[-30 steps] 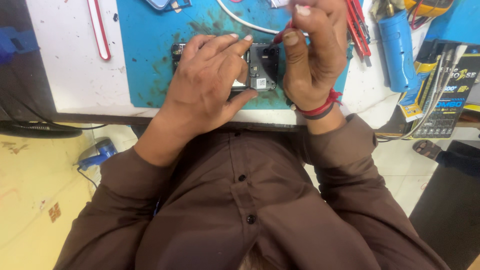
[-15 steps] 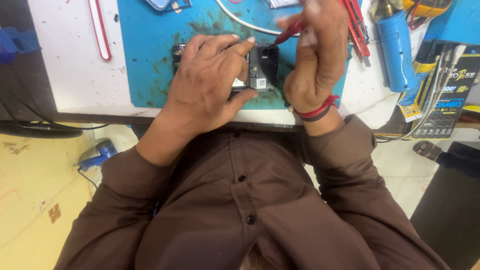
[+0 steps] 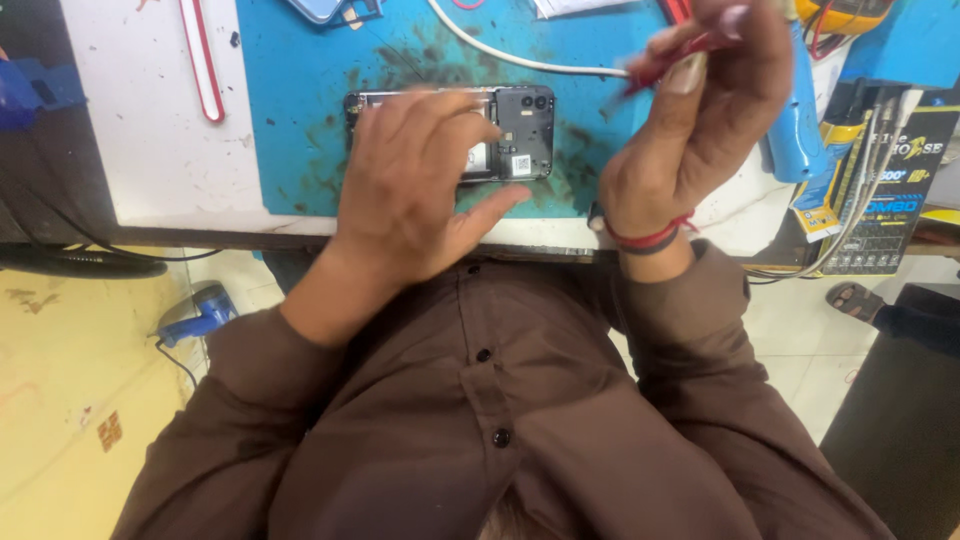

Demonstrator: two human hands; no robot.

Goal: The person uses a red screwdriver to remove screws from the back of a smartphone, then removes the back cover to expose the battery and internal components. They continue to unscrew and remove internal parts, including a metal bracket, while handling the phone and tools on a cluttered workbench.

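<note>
So the opened phone (image 3: pixel 500 135) is lying flat on the blue mat (image 3: pixel 300 100), back cover off, guts showing. Left hand (image 3: pixel 415 190) is spread flat over the phone's left half, pinning it down. Right hand (image 3: pixel 700 120) is lifted just right of the phone, fingers pinched around a thin red tool (image 3: pixel 675 55). A white cable (image 3: pixel 520 62) runs just beyond the phone.

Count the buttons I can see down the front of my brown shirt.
2. One button sits higher on the front of the brown shirt, nearer the collar; the other button is lower down the same strip. More may be hidden below the frame.
</note>
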